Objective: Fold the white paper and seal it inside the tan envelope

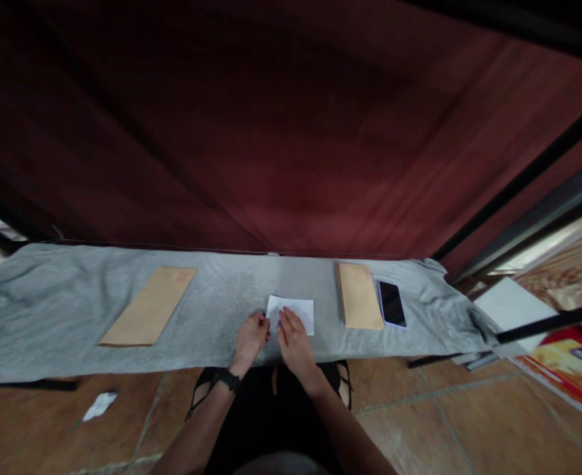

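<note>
A small sheet of white paper (301,310) lies on the grey cloth (231,284), in front of my body. My left hand (252,335) is at the paper's left edge, its fingers curled and pinched together on that edge; the fingertips are partly hidden. Flat across the paper's middle rests my right hand (295,335), fingers stretched out, covering part of the sheet. A dark band (229,379) is around my left wrist.
To the left lies a flat brown envelope (150,307). On the right are a thicker brown envelope or packet (361,297) and a phone (392,304). A dark red panel (291,165) rises behind the cloth. A crumpled white scrap (99,406) is on the tiled floor.
</note>
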Available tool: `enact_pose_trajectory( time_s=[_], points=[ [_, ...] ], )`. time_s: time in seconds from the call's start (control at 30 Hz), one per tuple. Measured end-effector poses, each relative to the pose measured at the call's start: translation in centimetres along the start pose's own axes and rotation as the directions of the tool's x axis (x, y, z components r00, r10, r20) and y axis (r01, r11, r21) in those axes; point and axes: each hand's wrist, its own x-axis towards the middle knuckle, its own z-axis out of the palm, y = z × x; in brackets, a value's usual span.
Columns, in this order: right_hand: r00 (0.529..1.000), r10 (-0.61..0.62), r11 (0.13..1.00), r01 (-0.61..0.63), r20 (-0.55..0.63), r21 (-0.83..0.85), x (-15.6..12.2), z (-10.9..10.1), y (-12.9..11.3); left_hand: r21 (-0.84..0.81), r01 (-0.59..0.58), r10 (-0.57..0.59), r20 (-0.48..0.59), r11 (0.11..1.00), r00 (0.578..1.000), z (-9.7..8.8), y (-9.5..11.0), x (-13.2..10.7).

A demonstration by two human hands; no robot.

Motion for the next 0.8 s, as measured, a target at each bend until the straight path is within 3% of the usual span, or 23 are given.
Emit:
enact_pose_trajectory(
  time_s=[0.17, 0.57, 0.63, 0.7, 0.73, 0.8],
  points=[
    [0.996, -0.035, 0.981, 0.049, 0.079, -0.188, -1.0, 0.9, -0.8, -0.04, 0.068, -0.065, 0.087, 0.997, 0.994, -0.2, 0.1, -0.1],
    [0.997, 0.052, 0.919, -0.072, -0.06, -0.388, -1.4, -1.8, 4.6, 0.062, 0.109, -0.116, 0.118, 0.992, 0.986, -1.1, 1.5, -0.9],
    [0.997, 0.052, 0.917, -0.073, -0.066, -0.393, -1.5, -1.8, 4.8, 0.199, 0.065, -0.071, 0.027, 0.978, 0.997, -1.4, 1.7, -1.5],
    [0.996, 0.049, 0.916, -0.072, -0.068, -0.396, -1.6, -1.7, 4.9, 0.398, 0.001, 0.049, -0.117, 0.917, 0.992, -1.1, 2.1, -2.2],
    [0.996, 0.049, 0.915, -0.073, -0.07, -0.397, -1.6, -1.7, 4.8, 0.484, -0.052, 0.149, -0.164, 0.874, 0.975, -0.6, 2.2, -2.5],
    [0.997, 0.049, 0.914, -0.071, -0.067, -0.399, -1.6, -1.6, 4.8, 0.562, -0.225, 0.372, -0.16, 0.796, 0.915, 0.9, 2.5, -3.0]
  ],
)
